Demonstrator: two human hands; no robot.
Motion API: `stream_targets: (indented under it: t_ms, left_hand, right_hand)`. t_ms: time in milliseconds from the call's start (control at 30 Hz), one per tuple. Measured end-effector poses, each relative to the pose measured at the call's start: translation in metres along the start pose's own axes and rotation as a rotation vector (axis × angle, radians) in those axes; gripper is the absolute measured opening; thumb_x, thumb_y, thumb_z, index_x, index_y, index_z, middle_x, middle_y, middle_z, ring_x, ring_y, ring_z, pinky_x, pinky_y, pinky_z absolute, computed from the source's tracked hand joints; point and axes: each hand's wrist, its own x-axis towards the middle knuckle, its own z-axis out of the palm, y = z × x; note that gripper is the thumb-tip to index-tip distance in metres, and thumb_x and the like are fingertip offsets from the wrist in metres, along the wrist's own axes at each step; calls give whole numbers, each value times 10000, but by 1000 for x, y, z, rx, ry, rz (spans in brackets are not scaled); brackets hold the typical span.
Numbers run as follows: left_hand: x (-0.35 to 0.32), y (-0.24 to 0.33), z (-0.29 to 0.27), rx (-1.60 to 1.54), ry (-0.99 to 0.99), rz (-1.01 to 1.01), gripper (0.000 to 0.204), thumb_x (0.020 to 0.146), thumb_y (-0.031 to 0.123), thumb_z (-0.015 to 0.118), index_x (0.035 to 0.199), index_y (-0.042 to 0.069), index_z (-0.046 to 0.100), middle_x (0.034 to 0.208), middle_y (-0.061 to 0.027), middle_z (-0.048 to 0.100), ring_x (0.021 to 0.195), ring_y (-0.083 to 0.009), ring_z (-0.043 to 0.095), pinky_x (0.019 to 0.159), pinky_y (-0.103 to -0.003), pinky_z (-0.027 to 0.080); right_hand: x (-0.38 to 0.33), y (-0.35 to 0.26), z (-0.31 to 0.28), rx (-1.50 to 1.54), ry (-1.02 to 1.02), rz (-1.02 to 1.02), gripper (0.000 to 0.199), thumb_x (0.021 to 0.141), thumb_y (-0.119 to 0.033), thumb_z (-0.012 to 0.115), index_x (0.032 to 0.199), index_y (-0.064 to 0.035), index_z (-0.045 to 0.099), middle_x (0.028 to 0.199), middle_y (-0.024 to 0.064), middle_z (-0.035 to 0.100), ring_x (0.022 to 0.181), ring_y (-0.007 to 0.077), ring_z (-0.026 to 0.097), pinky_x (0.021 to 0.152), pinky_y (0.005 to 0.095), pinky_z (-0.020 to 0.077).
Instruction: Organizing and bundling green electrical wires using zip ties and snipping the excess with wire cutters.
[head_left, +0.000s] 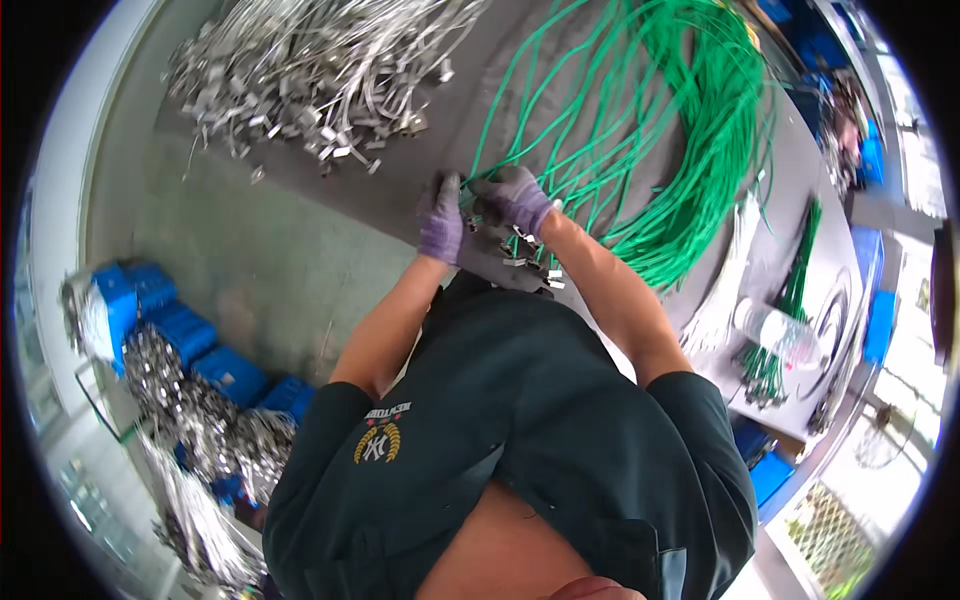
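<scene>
Both hands wear grey-and-purple work gloves and sit close together at the near edge of the dark table [455, 110]. A thin green cable [487, 140] runs down between them. My left hand [440, 220] is closed, seemingly pinching this cable; its fingertips are partly hidden. My right hand [514, 198] is closed on the green cable too, its fingers curled toward the left hand. Just below the right hand lie several small white and black connectors [520, 255] on green cable ends. The large looped bundle of green cables [700, 150] spreads to the right.
A heap of grey-white cables with metal connectors [310, 80] covers the far left of the table. At right lie white cables [725, 270], a smaller green bundle [800, 260] and a clear plastic bottle [780, 333]. Blue bins [225, 372] and piled cables stand at lower left.
</scene>
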Motion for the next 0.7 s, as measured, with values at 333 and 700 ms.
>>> stream_targets:
  t_ms: [333,700]
  left_hand:
    - [85,3,13,807,-289,661,432,774,355,644,1045,36,533,889,-205,596,898,-366,559,798,-427,444]
    - [125,12,80,274,-586,-291,337,801,287,661,1011,40,569,779,-54,606,684,-149,586,593,-297,495]
  right_hand:
    - [-57,113,-174,-177,935,-146,391,802,-211,632,1097,27,537,946,110,622,720,157,623,583,255,508]
    - [-78,106,-221,-394,1176,257,496,711,-401,654,1036,-33,587,931,189,638,912,328,608,820,375,462]
